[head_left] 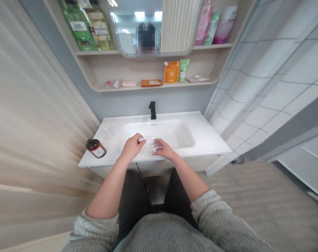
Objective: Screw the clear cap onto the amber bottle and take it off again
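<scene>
Over the front of the white sink, my left hand pinches a small white cap-like piece between thumb and fingers. A thin pale part seems to run from that piece toward the right; its exact shape is too small to tell. Close beside it, my right hand is closed around a small clear plastic container, whose outline is partly hidden by the fingers. The two hands are apart, with the pale part between them. An amber bottle with a black cap and white label stands left of my left hand.
A black faucet rises behind the basin. On the lower shelf lie small bottles, a pink bar, an orange packet, an orange pouch and a green tube. A mirror hangs above; a curtain borders the left.
</scene>
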`<state>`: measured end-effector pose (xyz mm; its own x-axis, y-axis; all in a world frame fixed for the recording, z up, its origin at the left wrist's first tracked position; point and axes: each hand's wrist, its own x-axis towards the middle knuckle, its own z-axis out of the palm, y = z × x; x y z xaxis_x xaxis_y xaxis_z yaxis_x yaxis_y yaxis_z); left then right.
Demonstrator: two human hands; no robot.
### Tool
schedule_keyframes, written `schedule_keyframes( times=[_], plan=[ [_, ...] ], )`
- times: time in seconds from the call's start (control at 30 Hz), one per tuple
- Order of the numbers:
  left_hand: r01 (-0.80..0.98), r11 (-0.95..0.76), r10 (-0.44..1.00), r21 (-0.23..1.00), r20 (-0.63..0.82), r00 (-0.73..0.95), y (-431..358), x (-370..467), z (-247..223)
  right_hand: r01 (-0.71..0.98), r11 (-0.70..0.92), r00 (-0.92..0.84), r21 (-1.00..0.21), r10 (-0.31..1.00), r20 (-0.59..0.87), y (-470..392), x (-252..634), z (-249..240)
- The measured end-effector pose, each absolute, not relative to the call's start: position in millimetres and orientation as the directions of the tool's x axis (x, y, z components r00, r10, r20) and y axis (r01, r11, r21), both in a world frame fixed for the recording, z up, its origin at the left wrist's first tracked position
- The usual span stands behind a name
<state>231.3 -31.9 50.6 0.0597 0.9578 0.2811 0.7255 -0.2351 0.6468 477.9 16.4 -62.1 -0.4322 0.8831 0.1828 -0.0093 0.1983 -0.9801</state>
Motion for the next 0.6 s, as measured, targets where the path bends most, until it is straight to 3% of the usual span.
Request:
schedule_keyframes(
  times=[0.33, 0.47, 0.6],
  plan=[
    [0.731, -0.222, 0.942, 0.646, 0.335, -0.01, -40, 227, 55, 0.008, 0.211, -0.416, -0.977, 0.889, 0.189, 15, 477, -62],
    [0.721, -0.099, 0.922, 0.686, 0.335, -0.192, -63, 191, 36, -0.035, 0.183, -0.361, -0.982, 0.914, 0.183, 16, 477, -64],
    [0.658, 0.088, 0.918, 0.748, 0.195, -0.344, -87, 127, -7, -0.074, 0.164, -0.329, -0.984, 0.927, 0.179, 17, 476, -66]
  ],
)
